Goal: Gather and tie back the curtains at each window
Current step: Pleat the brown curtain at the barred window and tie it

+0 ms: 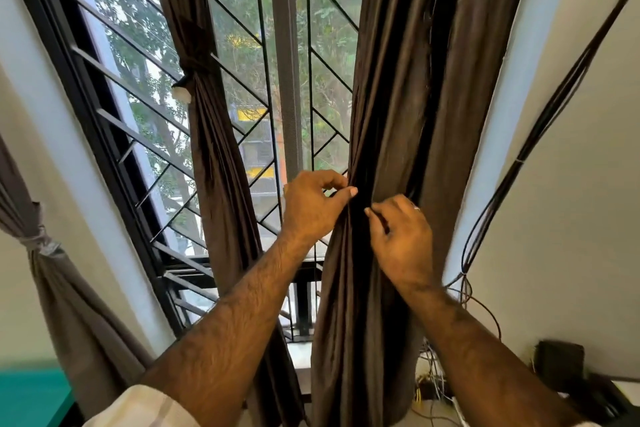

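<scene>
Left hand and right hand close together, both pinching folds of gathered right curtain; left curtain already tied.

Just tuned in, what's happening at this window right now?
A person is working on the right curtain at the barred window. The left hand and right hand both pinch its gathered folds at mid-height; no tie shows around it yet. The left curtain is already bunched and tied back, and a grey curtain at far left is tied too. Black cables hang down the wall to the right.
</scene>
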Available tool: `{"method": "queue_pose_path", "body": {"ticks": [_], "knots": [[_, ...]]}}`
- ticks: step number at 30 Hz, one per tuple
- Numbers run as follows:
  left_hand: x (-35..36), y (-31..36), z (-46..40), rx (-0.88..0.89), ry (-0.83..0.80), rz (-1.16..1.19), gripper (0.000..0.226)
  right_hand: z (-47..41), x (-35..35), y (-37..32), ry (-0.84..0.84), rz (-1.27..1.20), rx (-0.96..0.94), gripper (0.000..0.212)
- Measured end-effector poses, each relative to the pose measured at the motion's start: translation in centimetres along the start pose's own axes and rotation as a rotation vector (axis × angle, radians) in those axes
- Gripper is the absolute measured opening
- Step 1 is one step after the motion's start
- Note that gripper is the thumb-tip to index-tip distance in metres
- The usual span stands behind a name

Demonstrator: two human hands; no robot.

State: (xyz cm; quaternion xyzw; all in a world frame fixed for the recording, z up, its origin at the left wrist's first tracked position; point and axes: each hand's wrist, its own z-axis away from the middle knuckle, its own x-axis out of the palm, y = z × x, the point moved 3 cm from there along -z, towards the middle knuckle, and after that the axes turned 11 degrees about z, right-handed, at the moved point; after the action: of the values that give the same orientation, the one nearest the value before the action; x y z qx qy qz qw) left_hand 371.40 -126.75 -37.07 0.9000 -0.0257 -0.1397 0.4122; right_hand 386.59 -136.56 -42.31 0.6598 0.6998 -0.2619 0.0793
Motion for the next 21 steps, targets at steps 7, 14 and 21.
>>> {"method": "queue_pose_path", "body": {"ticks": [7, 14, 21], "knots": [[1.0, -0.5, 0.5, -0.011, -0.024, 0.087, 0.023, 1.3, 2.0, -1.7, -0.017, 0.074, 0.008, 0.015], [1.0, 0.7, 0.5, 0.085, -0.017, -0.077, 0.019, 1.5, 2.5, -2.2, -0.062, 0.089, -0.135, 0.019], [-0.7, -0.3, -0.7, 0.002, 0.065, -0.14, 0.013, -0.2, -1.4, 4.8, 0.194, 0.133, 0.4, 0.038]]}}
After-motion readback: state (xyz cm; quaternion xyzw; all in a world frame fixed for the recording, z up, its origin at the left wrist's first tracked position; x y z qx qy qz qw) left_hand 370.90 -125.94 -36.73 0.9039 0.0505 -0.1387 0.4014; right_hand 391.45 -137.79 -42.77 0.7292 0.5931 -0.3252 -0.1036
